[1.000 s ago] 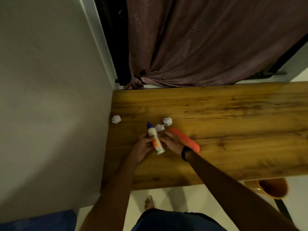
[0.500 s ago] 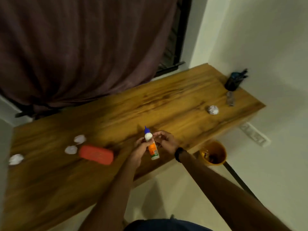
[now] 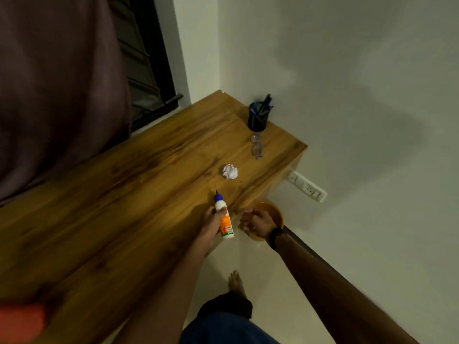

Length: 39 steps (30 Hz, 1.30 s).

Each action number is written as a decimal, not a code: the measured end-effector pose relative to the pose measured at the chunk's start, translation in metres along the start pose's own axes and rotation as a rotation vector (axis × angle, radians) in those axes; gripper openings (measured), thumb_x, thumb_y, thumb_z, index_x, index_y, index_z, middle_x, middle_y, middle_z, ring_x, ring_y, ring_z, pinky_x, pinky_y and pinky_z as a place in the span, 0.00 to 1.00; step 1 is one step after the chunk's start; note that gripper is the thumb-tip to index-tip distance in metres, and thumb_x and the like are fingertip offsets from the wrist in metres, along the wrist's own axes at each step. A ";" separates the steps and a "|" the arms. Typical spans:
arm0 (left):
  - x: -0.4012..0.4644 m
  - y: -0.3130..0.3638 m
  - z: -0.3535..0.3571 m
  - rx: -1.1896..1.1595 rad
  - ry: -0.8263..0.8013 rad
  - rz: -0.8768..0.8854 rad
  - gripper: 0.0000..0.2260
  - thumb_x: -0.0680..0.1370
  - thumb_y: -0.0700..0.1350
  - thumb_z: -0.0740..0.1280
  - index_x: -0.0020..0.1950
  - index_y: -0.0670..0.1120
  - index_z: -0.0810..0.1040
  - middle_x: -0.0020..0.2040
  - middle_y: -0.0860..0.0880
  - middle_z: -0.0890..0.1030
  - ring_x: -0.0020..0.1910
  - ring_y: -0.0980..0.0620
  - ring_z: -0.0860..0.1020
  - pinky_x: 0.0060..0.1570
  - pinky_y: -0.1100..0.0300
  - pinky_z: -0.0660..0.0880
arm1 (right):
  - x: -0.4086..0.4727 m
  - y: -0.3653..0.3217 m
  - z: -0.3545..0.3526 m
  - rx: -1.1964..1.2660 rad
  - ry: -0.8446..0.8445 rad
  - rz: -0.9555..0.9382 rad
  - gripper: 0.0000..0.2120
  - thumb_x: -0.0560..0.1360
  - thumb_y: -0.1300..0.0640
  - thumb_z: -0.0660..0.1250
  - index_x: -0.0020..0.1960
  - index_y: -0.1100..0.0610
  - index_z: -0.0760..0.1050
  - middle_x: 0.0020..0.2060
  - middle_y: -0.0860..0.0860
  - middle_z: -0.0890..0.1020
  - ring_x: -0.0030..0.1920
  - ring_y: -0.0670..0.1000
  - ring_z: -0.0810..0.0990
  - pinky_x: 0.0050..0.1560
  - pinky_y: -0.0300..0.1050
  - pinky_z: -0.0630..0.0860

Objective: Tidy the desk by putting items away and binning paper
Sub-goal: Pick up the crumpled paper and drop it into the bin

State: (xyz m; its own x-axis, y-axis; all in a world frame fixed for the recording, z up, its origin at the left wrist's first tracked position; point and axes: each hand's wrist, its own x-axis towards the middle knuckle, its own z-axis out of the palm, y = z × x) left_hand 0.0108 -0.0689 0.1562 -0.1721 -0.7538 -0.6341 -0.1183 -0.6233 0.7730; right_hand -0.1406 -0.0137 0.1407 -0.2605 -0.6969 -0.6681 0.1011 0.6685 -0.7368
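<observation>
My left hand [image 3: 211, 220] grips a white glue bottle [image 3: 224, 220] with a blue cap and orange label, held at the near edge of the wooden desk [image 3: 124, 207]. My right hand [image 3: 257, 220], with a black wristband, hovers just right of the bottle over the orange bin [image 3: 277, 213] on the floor; its fingers are loosely curled and hold nothing. A crumpled white paper ball [image 3: 229, 171] lies on the desk beyond the bottle. A black pen holder [image 3: 257, 119] with pens stands at the desk's far right corner, with a pair of glasses [image 3: 257, 145] in front of it.
A red case [image 3: 21, 321] shows blurred at the lower left on the desk. A dark curtain [image 3: 57, 83] hangs behind the desk. A white wall with a socket strip [image 3: 308, 188] closes the right side. My bare foot [image 3: 236, 280] stands on the pale floor.
The view has swung right along the desk toward the pen holder corner. My right hand has let go of the glue bottle and moved right over the bin; my left hand still holds the bottle.
</observation>
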 end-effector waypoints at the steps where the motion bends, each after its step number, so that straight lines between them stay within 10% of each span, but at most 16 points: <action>1: 0.008 0.001 0.014 -0.005 -0.005 -0.013 0.18 0.79 0.42 0.66 0.67 0.42 0.70 0.55 0.43 0.75 0.43 0.51 0.76 0.37 0.61 0.72 | 0.009 0.000 -0.012 0.015 0.007 0.040 0.03 0.78 0.59 0.64 0.48 0.55 0.77 0.37 0.51 0.81 0.33 0.51 0.76 0.31 0.40 0.70; 7: 0.035 0.001 0.067 0.069 -0.033 0.013 0.17 0.76 0.42 0.70 0.63 0.41 0.74 0.54 0.42 0.79 0.51 0.46 0.78 0.50 0.53 0.76 | 0.068 0.003 -0.067 0.183 -0.038 0.260 0.05 0.78 0.54 0.64 0.48 0.55 0.76 0.38 0.52 0.79 0.37 0.52 0.77 0.47 0.50 0.78; 10: 0.041 -0.006 0.083 0.078 0.052 0.032 0.14 0.74 0.40 0.72 0.58 0.45 0.76 0.53 0.43 0.80 0.54 0.43 0.79 0.56 0.46 0.77 | 0.094 0.011 -0.082 0.308 -0.063 0.348 0.11 0.76 0.46 0.65 0.44 0.53 0.71 0.31 0.50 0.76 0.30 0.49 0.76 0.33 0.46 0.76; 16: 0.024 -0.023 0.116 0.042 0.219 0.164 0.20 0.72 0.33 0.73 0.61 0.44 0.74 0.53 0.49 0.80 0.49 0.58 0.80 0.48 0.67 0.77 | 0.150 0.028 -0.084 0.494 -0.168 0.429 0.42 0.68 0.26 0.61 0.69 0.56 0.69 0.62 0.59 0.77 0.60 0.59 0.77 0.57 0.54 0.75; 22: 0.018 -0.043 0.152 -0.013 0.468 0.159 0.16 0.73 0.35 0.72 0.58 0.47 0.75 0.52 0.48 0.80 0.49 0.53 0.80 0.49 0.61 0.75 | 0.176 0.039 -0.088 0.680 -0.251 0.519 0.57 0.57 0.18 0.59 0.76 0.52 0.61 0.73 0.59 0.65 0.72 0.61 0.66 0.72 0.62 0.62; 29: 0.002 -0.079 0.187 -0.058 0.648 0.037 0.17 0.73 0.37 0.72 0.60 0.45 0.74 0.54 0.47 0.80 0.48 0.51 0.80 0.52 0.56 0.75 | 0.185 0.034 -0.088 0.966 -0.340 0.488 0.47 0.60 0.19 0.59 0.67 0.51 0.72 0.71 0.57 0.71 0.71 0.62 0.69 0.70 0.67 0.62; 39: -0.010 -0.097 0.198 -0.156 0.685 0.081 0.17 0.73 0.38 0.72 0.58 0.49 0.73 0.52 0.51 0.79 0.49 0.54 0.79 0.50 0.58 0.74 | 0.183 0.039 -0.089 0.885 -0.478 0.480 0.55 0.63 0.18 0.49 0.79 0.51 0.44 0.79 0.57 0.50 0.78 0.58 0.50 0.72 0.72 0.48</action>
State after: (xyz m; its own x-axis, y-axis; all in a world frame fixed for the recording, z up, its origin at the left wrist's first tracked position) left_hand -0.1701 0.0402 0.0914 0.4855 -0.7285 -0.4833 0.0192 -0.5438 0.8390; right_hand -0.2697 -0.0918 -0.0008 0.3663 -0.5712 -0.7346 0.7904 0.6076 -0.0784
